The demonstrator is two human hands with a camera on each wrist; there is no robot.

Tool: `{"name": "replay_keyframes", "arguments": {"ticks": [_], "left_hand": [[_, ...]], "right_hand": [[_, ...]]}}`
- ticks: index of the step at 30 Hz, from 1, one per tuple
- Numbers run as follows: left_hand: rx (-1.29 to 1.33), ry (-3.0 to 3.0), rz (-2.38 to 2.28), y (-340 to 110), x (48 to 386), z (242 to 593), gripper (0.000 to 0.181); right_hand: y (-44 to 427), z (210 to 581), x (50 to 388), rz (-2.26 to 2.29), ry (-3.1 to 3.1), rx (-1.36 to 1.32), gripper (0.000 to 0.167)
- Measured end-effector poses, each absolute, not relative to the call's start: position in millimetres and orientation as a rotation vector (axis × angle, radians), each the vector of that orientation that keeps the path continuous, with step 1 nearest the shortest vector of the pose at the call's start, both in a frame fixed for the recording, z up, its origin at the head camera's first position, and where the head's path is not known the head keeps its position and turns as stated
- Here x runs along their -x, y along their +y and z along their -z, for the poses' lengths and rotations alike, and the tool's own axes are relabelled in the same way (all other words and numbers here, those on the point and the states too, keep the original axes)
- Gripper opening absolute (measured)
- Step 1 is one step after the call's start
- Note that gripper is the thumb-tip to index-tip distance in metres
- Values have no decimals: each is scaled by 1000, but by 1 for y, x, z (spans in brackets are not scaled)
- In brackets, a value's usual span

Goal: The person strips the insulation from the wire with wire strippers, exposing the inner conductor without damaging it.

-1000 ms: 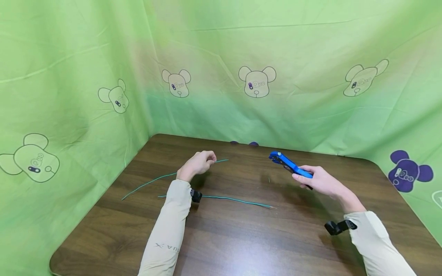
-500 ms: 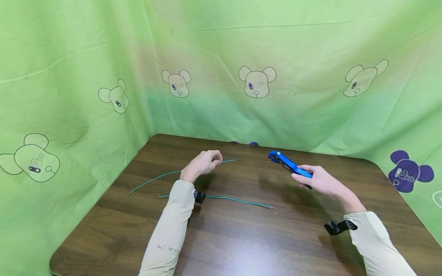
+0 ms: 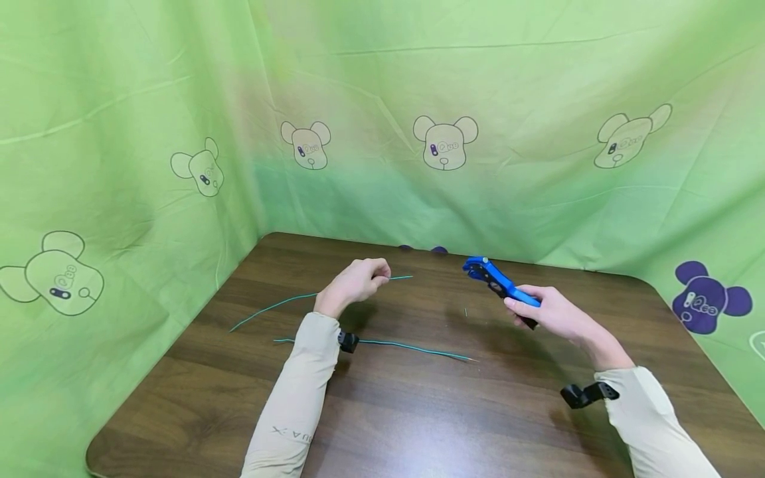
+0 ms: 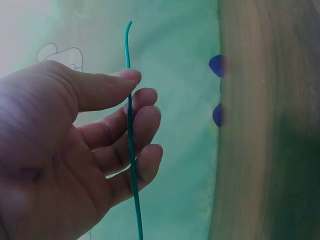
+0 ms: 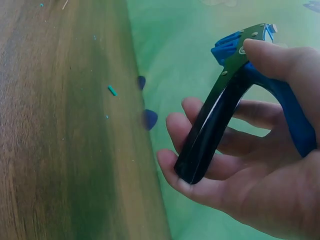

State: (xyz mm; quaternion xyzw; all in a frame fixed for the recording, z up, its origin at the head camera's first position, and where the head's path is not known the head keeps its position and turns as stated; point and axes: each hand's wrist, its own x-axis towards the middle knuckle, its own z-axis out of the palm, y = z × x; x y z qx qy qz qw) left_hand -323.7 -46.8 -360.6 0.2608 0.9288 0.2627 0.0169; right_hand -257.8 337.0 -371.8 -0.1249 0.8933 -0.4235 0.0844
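My left hand (image 3: 356, 282) pinches a thin green wire (image 3: 271, 307) between thumb and fingers. In the left wrist view, a short end of the wire (image 4: 127, 45) sticks out past the thumb of the left hand (image 4: 85, 130), and the rest runs down across the curled fingers. My right hand (image 3: 558, 315) holds a blue and black hand tool (image 3: 501, 282), its head pointing up and left. The right wrist view shows the fingers of the right hand (image 5: 250, 150) round the black handle of the tool (image 5: 212, 117), with its handles spread apart.
More green wire (image 3: 412, 346) lies across the middle of the wooden table (image 3: 418, 411), partly behind the left forearm, with a bare tip at its right end. A small green piece (image 3: 466, 312) lies between the hands. Printed green cloth (image 3: 370, 79) hangs behind and at the sides.
My left hand has moved a little to the right with its wire, whose trailing end slid along too. The tool in my right hand has turned slightly and its handles look wider apart.
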Motion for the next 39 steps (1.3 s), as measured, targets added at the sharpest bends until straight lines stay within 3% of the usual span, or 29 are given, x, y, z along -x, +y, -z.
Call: {"name": "replay_keyframes", "arguments": {"ticks": [10,18,29,39], "left_hand": [[-864,2909,-821,-43,320,354,12],[-906,2908,-831,-40,316,350,9],[-1003,2937,-855,-37,311,345,10],[-1047,2935,-881,-35,303,335,7]], "right_hand": [[335,368,255,1444,2503,352,38],[335,363,251,1498,2421,349,52],[334,360,249,1688,2256,470,23],[336,359,250,1774,2058,618,27]]}}
